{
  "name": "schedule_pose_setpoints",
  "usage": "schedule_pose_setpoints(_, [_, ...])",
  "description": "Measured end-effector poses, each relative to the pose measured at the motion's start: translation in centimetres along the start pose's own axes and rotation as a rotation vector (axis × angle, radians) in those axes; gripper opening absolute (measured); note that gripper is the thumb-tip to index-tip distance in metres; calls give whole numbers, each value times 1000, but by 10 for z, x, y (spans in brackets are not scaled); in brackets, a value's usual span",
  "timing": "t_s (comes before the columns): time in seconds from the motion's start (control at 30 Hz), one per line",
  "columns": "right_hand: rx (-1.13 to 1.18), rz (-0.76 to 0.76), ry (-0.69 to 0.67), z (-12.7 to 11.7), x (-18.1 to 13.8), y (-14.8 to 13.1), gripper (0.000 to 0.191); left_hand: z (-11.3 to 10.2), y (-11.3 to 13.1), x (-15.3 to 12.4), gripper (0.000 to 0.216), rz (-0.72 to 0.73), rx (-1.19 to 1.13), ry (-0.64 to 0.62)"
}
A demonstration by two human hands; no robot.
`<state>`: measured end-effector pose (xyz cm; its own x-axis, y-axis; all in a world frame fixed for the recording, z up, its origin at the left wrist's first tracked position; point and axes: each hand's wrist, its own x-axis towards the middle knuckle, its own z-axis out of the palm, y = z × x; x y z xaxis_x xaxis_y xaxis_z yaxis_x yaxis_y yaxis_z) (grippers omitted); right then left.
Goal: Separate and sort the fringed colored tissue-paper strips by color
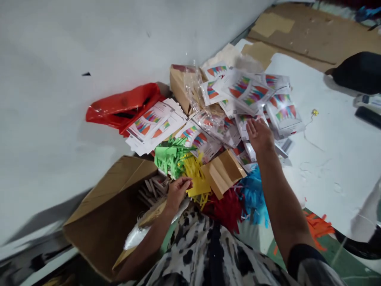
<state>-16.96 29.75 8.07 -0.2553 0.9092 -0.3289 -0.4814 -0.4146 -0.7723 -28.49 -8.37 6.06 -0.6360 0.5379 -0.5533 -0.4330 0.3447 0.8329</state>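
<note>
My left hand (177, 192) is at the left edge of a pile of yellow fringed paper (199, 187). Its thumb and fingers are drawn together, and I cannot make out what is between them. Green fringed paper (169, 157) lies just beyond it. My right hand (260, 134) reaches over a heap of printed packets, its fingers stretched out and nothing visibly gripped. Right above those fingers, a blurred packet with colourful pennant pictures (251, 92) tops the heap. Between my hands lies a brown paper bag (223, 172), with dark red fringe (228, 208) and blue fringe (255, 194) nearer me.
An open cardboard box (98, 214) with paper strips inside stands at left. Printed cards (157, 123) lie beside a red plastic bag (127, 105). A brown carton (180, 85) with clear film is behind. Orange fringe (320, 230) sits at right, and a black object (358, 73) farther back.
</note>
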Motion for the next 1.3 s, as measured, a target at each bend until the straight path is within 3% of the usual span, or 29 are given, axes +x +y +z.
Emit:
schedule_pose_setpoints(0.1, [-104, 1, -46, -8, -30, 23, 48, -9, -8, 7, 39, -19, 41, -20])
schedule_pose_setpoints(0.2, [-332, -13, -59, -34, -87, 47, 45, -8, -11, 15, 40, -2, 111, -58])
schedule_pose_setpoints(0.3, [-765, -31, -167, -60, -152, 70, 33, -1, -9, 26, 40, 32, 158, -100])
schedule_pose_setpoints(0.4, [-1259, -106, -330, -71, -207, 92, 41, 9, -7, 41, 52, 37, 241, -151])
schedule_pose_setpoints(0.47, [-1531, -126, -386, -71, -229, 104, 35, 17, -7, 53, 62, 29, 331, -237])
schedule_pose_setpoints(0.53, [-1658, -98, -395, -69, -241, 111, 18, 24, -8, 65, 61, 48, 409, -337])
schedule_pose_setpoints(0.63, [-1578, -70, -310, -68, -246, 109, 13, 33, -7, 81, 41, 134, 467, -410])
schedule_pose_setpoints(0.77, [-1187, -44, -196, -75, -242, 88, 14, 40, 2, 95, 21, 210, 455, -425])
schedule_pose_setpoints(0.97, [-554, 13, -73, -90, -232, 56, 68, 60, 38, 103, 25, 340, 249, -378])
schedule_pose_setpoints(1.13, [-504, -89, 51, -93, -226, 49, 78, 87, 69, 111, 29, 348, 129, -417])
schedule_pose_setpoints(1.3, [-577, -168, 58, -92, -225, 50, 75, 115, 94, 127, 27, 432, 178, -388])
